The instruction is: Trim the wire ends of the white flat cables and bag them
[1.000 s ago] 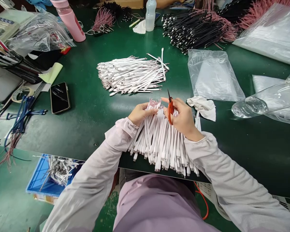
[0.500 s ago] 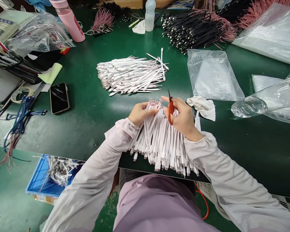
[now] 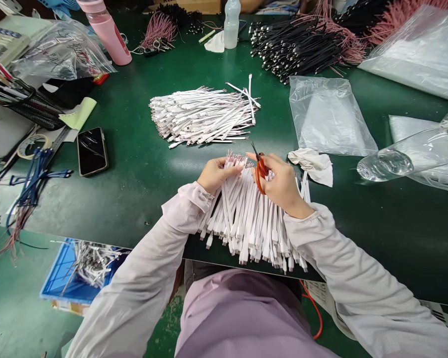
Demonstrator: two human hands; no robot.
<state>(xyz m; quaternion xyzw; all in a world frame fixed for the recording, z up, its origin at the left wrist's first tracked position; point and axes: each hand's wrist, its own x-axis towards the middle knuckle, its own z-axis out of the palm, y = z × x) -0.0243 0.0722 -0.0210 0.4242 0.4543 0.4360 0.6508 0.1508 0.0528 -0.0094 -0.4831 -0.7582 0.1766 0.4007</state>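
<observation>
Two hands (image 3: 218, 175) (image 3: 281, 188), one scissors (image 3: 260, 170), one cable bundle (image 3: 246, 223)

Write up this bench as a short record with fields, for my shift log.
Left hand: resting on a bundle of white flat cables, fingers around its upper part
Right hand: holding orange-handled scissors, blades pointing up at the bundle's thin wire ends
Nearby: a second pile of white cables; a crumpled white cloth
Further: a pile of black cables; a smartphone
Surface: green bench top
</observation>
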